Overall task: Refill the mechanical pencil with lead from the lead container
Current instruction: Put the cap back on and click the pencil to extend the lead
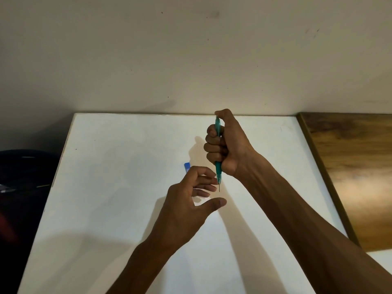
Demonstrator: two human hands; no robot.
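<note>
We see no readable writing: one teal pencil [218,149] fisted upright in our right hand [224,145] mid-frame, left hand [191,200] spread loose, one blue lead container [187,167] behind it.

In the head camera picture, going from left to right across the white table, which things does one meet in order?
Blue lead container, mostly hidden behind the fingers → open left hand → teal mechanical pencil, tip down with lead showing → right hand, fisted around it → wooden surface beside the white table.

White table [127,209] set against scuffed cream wall [191,60]; wood surface [360,177] at rt; dark shape [23,170] at left; shadows cast on tabletop.
</note>
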